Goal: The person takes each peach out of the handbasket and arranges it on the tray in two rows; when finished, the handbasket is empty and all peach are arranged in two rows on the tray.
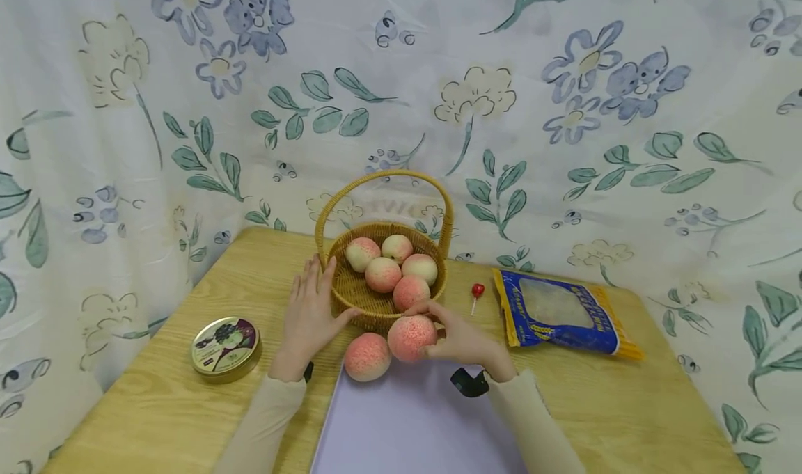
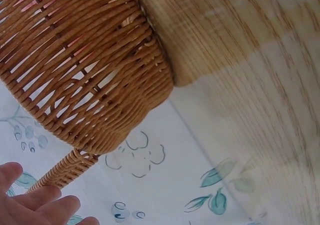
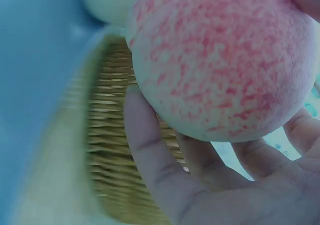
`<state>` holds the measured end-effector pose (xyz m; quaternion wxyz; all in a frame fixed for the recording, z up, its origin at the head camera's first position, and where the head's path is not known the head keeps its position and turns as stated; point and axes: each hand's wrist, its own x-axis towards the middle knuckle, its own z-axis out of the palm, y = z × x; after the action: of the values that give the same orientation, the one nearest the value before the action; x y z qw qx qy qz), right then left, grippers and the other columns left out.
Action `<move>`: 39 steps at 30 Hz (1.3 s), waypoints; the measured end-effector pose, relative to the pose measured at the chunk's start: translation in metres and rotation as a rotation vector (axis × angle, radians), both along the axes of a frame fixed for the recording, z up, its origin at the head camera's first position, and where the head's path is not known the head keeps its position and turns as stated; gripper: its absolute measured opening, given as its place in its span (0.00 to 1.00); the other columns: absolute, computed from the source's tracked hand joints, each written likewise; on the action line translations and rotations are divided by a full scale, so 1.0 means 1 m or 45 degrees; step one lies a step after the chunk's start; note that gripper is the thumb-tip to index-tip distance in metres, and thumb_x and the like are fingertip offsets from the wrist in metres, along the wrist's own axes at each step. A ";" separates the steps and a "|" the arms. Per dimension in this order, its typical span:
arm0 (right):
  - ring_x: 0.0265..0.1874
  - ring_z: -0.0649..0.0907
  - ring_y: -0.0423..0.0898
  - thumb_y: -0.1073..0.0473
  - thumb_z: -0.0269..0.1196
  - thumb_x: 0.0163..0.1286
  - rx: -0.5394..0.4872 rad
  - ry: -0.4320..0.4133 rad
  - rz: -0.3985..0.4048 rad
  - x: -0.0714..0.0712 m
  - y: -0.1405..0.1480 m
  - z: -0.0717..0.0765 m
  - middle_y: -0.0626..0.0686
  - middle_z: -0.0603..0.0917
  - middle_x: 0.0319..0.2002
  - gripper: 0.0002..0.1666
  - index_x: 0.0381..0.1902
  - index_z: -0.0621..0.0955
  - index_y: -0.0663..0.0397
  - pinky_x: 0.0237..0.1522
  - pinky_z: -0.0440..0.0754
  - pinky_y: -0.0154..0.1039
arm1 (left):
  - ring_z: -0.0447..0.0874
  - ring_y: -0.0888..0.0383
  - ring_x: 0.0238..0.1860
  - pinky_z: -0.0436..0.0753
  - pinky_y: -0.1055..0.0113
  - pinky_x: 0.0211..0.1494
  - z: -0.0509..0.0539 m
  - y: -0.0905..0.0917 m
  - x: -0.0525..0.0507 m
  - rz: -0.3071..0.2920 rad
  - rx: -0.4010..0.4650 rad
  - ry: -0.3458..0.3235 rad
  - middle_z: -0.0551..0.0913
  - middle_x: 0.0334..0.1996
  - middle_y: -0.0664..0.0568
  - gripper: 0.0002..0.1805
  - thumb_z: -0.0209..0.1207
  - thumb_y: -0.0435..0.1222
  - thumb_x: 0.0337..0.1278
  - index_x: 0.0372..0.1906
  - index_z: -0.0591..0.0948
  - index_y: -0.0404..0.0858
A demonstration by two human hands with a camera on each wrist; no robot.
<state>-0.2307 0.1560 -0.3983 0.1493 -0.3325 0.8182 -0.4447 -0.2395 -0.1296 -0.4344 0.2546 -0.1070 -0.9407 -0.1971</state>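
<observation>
My right hand (image 1: pixel 462 338) grips a pink peach (image 1: pixel 412 338), fingers and thumb round it, just in front of the wicker basket (image 1: pixel 351 289). Up close in the right wrist view, the same peach (image 3: pixel 225 60) fills much of the picture, with the fingers curled beneath it. Beside it, a second peach (image 1: pixel 367 357) sits on the far edge of the lilac tray (image 1: pixel 420 418). Several peaches lie inside the basket. At the basket's left side is my left hand (image 1: pixel 311 319), its fingers extended; whether it touches the rim cannot be made out.
A round tin (image 1: pixel 225 349) stands on the wooden table (image 1: pixel 163 390) to the left. Right of the basket lie a red lollipop (image 1: pixel 477 291) and a blue-and-yellow packet (image 1: pixel 564 314). The tall basket handle (image 1: pixel 388 173) arches upward before a floral curtain (image 1: pixel 376 56).
</observation>
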 end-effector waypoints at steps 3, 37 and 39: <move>0.56 0.75 0.48 0.67 0.63 0.55 -0.017 -0.074 0.019 0.004 0.003 -0.015 0.55 0.74 0.59 0.31 0.59 0.71 0.53 0.51 0.81 0.36 | 0.52 0.32 0.74 0.54 0.39 0.75 0.000 -0.002 0.001 0.005 0.004 -0.021 0.54 0.72 0.25 0.59 0.70 0.58 0.43 0.75 0.55 0.34; 0.63 0.70 0.70 0.60 0.58 0.71 -0.183 -0.151 -0.035 -0.003 0.017 -0.013 0.72 0.70 0.63 0.33 0.68 0.63 0.68 0.58 0.78 0.40 | 0.53 0.33 0.74 0.57 0.40 0.74 0.001 0.001 0.002 0.005 0.017 -0.056 0.53 0.73 0.26 0.57 0.69 0.57 0.44 0.75 0.54 0.35; 0.63 0.69 0.70 0.62 0.57 0.71 -0.232 -0.142 -0.064 -0.008 0.015 -0.002 0.73 0.69 0.64 0.32 0.68 0.63 0.68 0.56 0.78 0.38 | 0.53 0.33 0.74 0.57 0.40 0.74 0.001 0.001 0.003 0.003 0.019 -0.053 0.53 0.72 0.26 0.57 0.69 0.56 0.44 0.75 0.55 0.35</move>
<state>-0.2391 0.1714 -0.4002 0.1524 -0.2989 0.7729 -0.5385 -0.2369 -0.1283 -0.4337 0.2358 -0.0997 -0.9445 -0.2060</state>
